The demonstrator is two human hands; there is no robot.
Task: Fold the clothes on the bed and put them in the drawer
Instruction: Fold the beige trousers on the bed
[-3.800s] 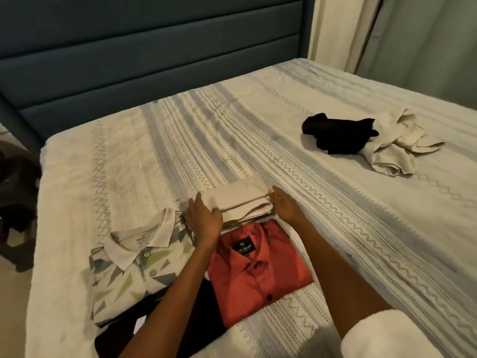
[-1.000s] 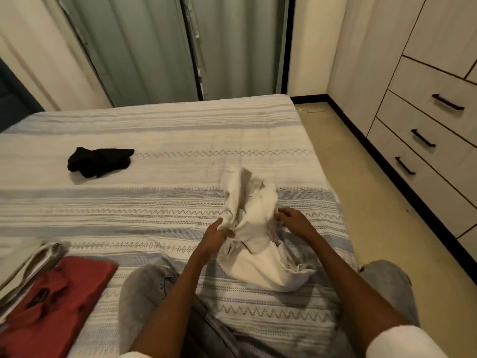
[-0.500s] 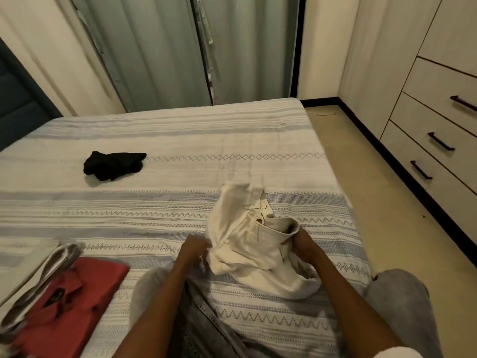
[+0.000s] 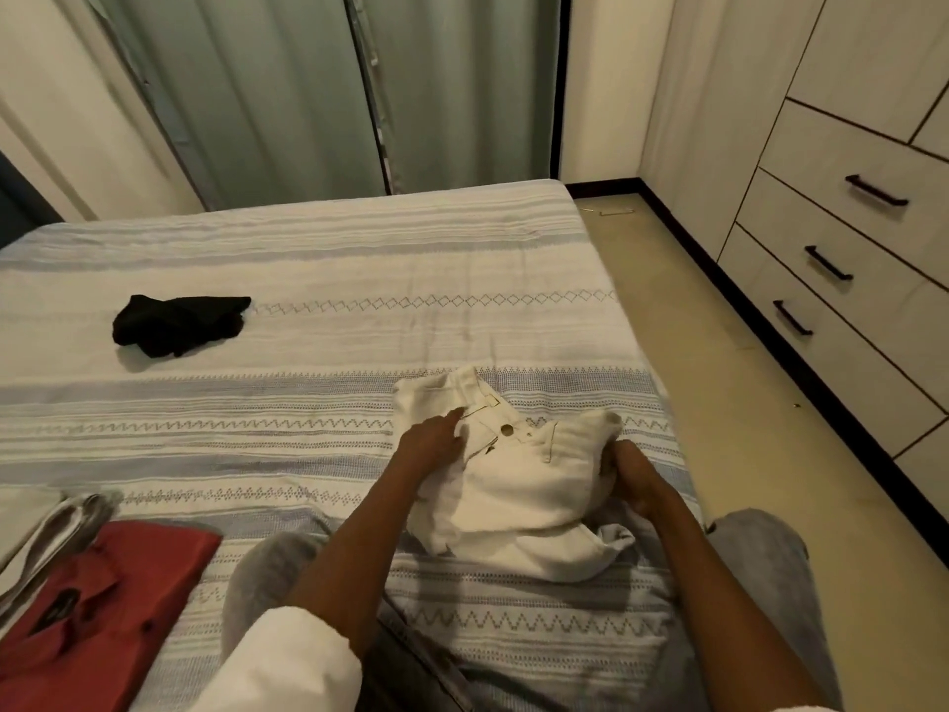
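— Near the bed's (image 4: pixel 359 259) right edge, item one: cream shorts (image 4: pixel 518 485), bunched, waistband and button facing up. Where are your hands?

— Your left hand (image 4: pixel 431 444) lies on the waistband, fingers straight; your right hand (image 4: pixel 634 480) grips the cloth's right side, fingers curled.

— Step?

— Spreading flat, likely; folding not begun. Next calls for smoothing the legs out.

— Remaining?

— Black garment (image 4: pixel 177 323) well apart, unfolded; red shirt (image 4: pixel 102 603) folded; drawers (image 4: pixel 842 264) closed.
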